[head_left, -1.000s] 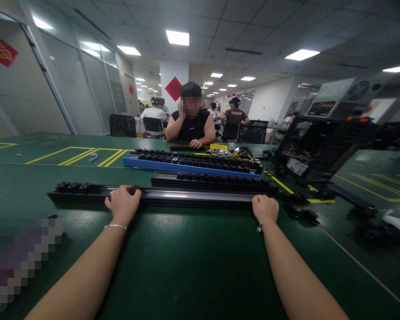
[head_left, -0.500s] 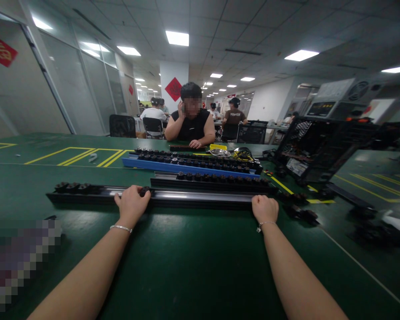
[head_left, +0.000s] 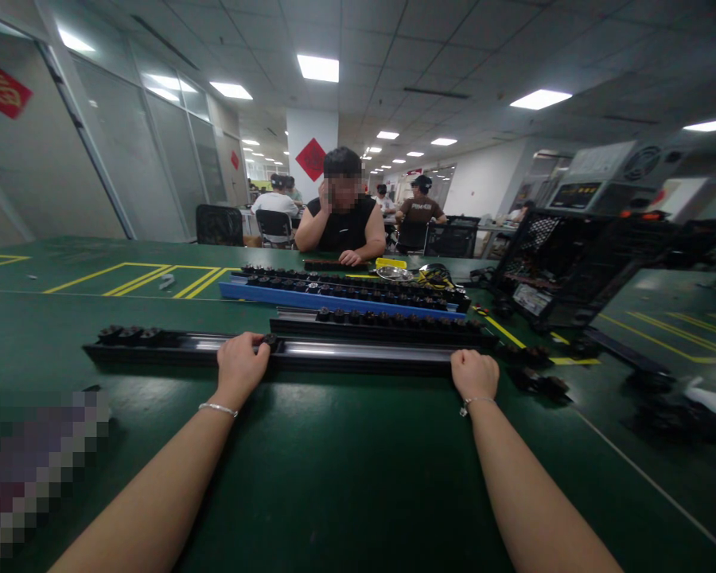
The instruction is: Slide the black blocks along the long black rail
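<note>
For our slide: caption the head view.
Left hand and right hand rest on a long black rail on the green table.

long black rail (head_left: 363, 355), shiny groove, flat crosswise on green table (head_left: 358, 469)

Glossy black metal rail (head_left: 358, 352), matt green table mat (head_left: 334, 461), thin shiny metal bracelets (head_left: 218, 409)

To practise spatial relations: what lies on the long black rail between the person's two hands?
In the head view, bare shiny rail runs between the left hand and right hand, save one small black piece right beside the left hand.
</note>
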`<state>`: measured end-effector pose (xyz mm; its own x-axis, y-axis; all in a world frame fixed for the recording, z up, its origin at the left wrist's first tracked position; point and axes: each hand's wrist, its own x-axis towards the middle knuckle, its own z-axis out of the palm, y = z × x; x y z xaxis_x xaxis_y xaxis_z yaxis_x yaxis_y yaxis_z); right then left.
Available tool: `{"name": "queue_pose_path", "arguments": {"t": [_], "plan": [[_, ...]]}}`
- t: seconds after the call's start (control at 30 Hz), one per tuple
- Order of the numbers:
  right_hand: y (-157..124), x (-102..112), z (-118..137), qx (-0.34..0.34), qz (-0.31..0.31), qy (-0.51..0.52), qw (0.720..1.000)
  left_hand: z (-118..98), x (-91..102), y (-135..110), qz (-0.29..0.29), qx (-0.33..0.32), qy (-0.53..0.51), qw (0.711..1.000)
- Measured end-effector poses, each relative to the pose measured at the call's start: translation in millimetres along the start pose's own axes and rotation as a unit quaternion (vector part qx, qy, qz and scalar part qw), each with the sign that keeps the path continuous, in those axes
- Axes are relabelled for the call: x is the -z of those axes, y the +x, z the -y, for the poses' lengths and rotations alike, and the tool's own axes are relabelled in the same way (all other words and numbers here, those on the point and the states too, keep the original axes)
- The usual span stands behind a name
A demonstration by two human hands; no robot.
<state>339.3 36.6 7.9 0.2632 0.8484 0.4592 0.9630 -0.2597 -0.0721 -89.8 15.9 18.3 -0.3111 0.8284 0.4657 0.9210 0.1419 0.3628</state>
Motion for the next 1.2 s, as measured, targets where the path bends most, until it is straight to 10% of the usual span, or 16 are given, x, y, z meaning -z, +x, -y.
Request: {"name": "queue_pose_path", "arguments": {"t": [1.2], "plan": [[0.2,0.4,-0.7,0.002,0.015,0.008,1.000,-5.1,6.8,-2.6,0.065,0.047,-0.100,0.992]]}}
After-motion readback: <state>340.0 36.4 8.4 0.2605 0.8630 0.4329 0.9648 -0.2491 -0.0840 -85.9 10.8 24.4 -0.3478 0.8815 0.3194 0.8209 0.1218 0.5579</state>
